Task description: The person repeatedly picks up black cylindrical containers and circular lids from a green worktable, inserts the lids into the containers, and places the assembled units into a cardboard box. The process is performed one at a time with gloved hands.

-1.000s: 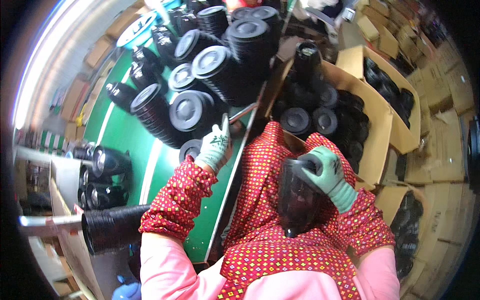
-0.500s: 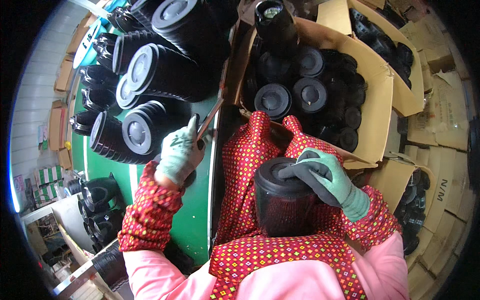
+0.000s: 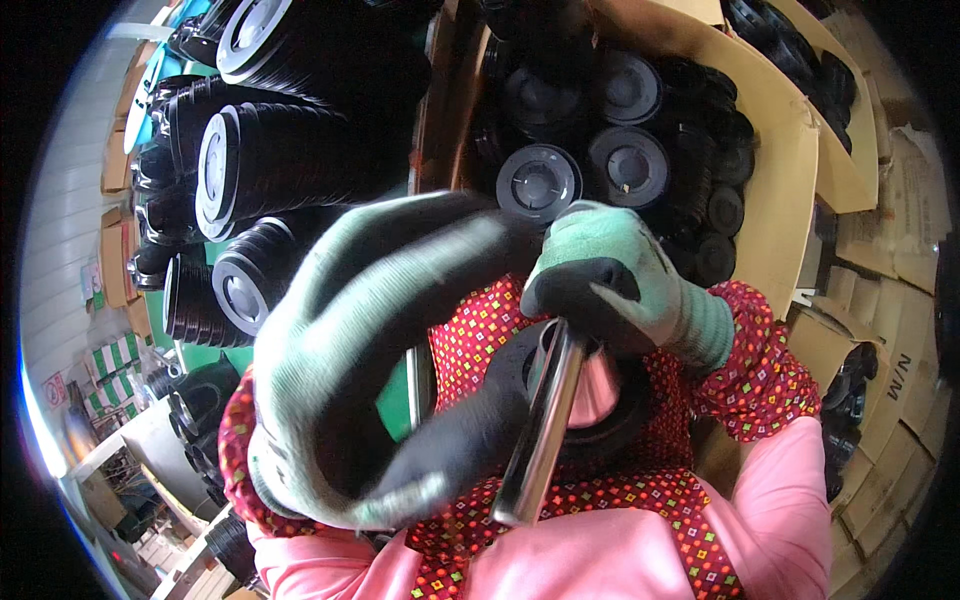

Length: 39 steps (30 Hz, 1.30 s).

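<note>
My right hand (image 3: 612,268), in a green glove with dark coated fingers, is clenched round the upper end of a polished metal bar (image 3: 543,440), which slants down toward my chest in front of a black round plastic part (image 3: 612,437) at my lap. My left hand (image 3: 310,345) is blurred and close to the camera, fingers curved and spread from the thumb — I see nothing grasped in it, and whether the thumb brushes the bar I cannot tell. Within the round part's rim a glossy pink patch shows, perhaps a reflection. I judge the bar stiff, fairly dense and slick on its bright sides, so I'd hold it near the end, where the coated fingers bite, clear of its long edges in case they are sharp. The plastic part looks light and rigid, smooth enough to slip round under a loose grip; its rim is the place to take hold. As for writing, large dark printed characters run up the stacked cartons (image 3: 918,290) on the far right, and I make out no label on the bar or the plastic part. Ahead, an open carton (image 3: 783,185) holds black round-ended pieces (image 3: 540,185) — nested black stacks (image 3: 290,160) lie to the left
</note>
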Motion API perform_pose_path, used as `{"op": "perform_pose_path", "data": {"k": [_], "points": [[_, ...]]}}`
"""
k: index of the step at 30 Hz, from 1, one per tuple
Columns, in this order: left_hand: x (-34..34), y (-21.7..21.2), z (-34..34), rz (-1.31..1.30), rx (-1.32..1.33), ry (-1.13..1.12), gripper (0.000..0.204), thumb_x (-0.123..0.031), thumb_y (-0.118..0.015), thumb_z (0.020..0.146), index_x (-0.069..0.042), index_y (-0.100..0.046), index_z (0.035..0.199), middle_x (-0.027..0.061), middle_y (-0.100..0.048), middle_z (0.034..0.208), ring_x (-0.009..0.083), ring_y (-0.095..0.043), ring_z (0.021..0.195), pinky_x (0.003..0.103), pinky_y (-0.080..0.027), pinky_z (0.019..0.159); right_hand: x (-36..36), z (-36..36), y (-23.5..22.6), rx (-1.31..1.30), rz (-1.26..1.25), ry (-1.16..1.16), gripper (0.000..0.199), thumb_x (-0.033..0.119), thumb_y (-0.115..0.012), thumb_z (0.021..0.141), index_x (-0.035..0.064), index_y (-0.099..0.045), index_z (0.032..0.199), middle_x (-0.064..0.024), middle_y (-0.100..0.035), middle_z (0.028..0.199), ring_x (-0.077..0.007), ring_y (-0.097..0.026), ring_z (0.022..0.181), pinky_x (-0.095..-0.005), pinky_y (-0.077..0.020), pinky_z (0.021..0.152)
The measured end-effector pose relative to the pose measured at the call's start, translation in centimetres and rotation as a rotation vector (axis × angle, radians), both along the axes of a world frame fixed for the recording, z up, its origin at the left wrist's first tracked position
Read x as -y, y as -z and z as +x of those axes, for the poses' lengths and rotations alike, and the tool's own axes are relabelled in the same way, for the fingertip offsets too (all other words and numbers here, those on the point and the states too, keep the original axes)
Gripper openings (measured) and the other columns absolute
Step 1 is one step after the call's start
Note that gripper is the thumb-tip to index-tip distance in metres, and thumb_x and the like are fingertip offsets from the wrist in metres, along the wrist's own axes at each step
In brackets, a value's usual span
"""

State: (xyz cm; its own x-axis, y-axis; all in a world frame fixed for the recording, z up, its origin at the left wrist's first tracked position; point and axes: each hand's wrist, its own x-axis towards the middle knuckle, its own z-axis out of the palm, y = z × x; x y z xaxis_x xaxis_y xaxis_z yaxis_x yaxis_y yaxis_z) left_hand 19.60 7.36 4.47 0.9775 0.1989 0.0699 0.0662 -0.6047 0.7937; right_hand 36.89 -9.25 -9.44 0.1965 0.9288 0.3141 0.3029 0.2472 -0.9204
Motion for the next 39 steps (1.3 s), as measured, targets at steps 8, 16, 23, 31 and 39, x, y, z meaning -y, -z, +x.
{"op": "perform_pose_path", "data": {"k": [8,16,23,31,39], "points": [[8.7,3.3,2.8,-0.154,0.167,0.405,0.042,-0.033,-0.071,0.086,-0.009,-0.071,0.12,0.009,-0.063,0.105,0.0313,-0.062,0.1,0.048,-0.048,0.092,-0.1,-1.0,4.1,-0.147,0.134,-0.147,0.042,0.037,-0.051,0.105,0.0033,-0.072,0.09,-0.0167,-0.066,0.102,-0.0357,-0.062,0.094,-0.0443,-0.0466,0.095],[8.6,4.9,1.1,-0.247,0.333,0.432,0.06,-0.032,-0.073,0.079,0.001,-0.071,0.129,0.0076,-0.06,0.099,0.0296,-0.059,0.094,0.047,-0.046,0.093,2.0,-1.9,2.7,-0.184,-0.037,-0.078,0.04,0.039,-0.054,0.101,0.0022,-0.07,0.093,-0.014,-0.067,0.105,-0.0362,-0.059,0.114,-0.0496,-0.0415,0.109],[2.1,12.0,-1.9,-1.152,0.331,0.17,0.042,-0.027,-0.062,0.105,0.004,-0.058,0.132,0.0139,-0.073,0.086,0.0271,-0.069,0.075,0.045,-0.058,0.086,6.7,-1.0,-5.8,0.539,-0.484,0.108,0.039,0.039,-0.074,0.091,0.0053,-0.067,0.111,-0.0147,-0.063,0.094,-0.0326,-0.064,0.08,-0.0452,-0.0511,0.072],[3.1,10.5,-1.1,-1.189,0.177,-0.326,0.076,-0.013,-0.057,0.108,-0.006,-0.016,0.171,0.0228,-0.056,0.153,0.0306,-0.063,0.131,0.045,-0.045,0.116,7.8,-0.9,-6.8,0.63,-0.366,0.053,0.069,0.029,-0.075,0.085,0.0215,-0.061,0.153,-0.0027,-0.056,0.091,-0.0253,-0.061,0.077,-0.0428,-0.0492,0.07],[1.3,5.4,0.3,0.155,-0.199,0.205,0.046,-0.012,-0.076,0.084,0.001,-0.07,0.127,0.0216,-0.071,0.125,0.0416,-0.069,0.112,0.048,-0.056,0.097,7.1,-1.2,-10.2,0.634,-0.436,-0.028,0.06,0.016,-0.079,0.081,0.0042,-0.069,0.139,-0.0087,-0.063,0.089,-0.0286,-0.063,0.07,-0.042,-0.0494,0.065]]}}
